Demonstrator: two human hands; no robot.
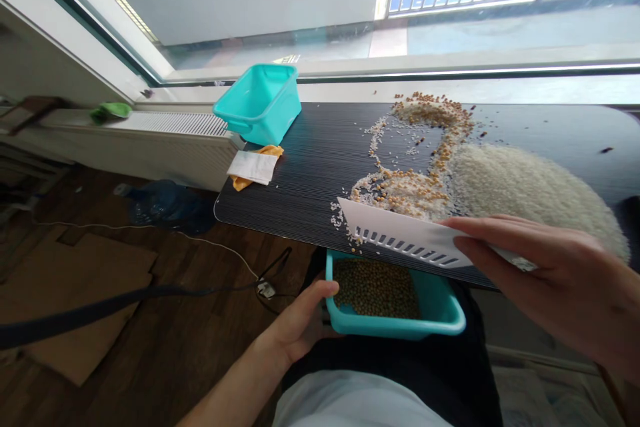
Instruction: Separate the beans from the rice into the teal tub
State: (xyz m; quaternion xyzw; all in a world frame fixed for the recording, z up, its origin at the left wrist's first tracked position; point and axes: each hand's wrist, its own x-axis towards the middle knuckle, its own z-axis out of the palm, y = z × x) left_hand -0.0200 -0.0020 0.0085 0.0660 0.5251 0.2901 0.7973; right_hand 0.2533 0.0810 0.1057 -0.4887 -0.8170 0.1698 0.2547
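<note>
My right hand [555, 280] grips a white slotted scraper [400, 235] that lies edge-down on the dark table [310, 167], close to its near edge. Behind the scraper lies a band of mixed yellow beans and rice [415, 187], and to the right a large heap of white rice [530, 190]. My left hand [300, 324] holds the left wall of a teal tub [400, 330] just under the table's edge. The tub holds a layer of beans [375, 288].
A second teal tub [260, 102] stands at the table's far left corner, with a white cloth over an orange one [254, 167] beside it. A radiator [165, 140] runs along the window. Cardboard [75, 294] and a cable [150, 290] lie on the wooden floor to the left.
</note>
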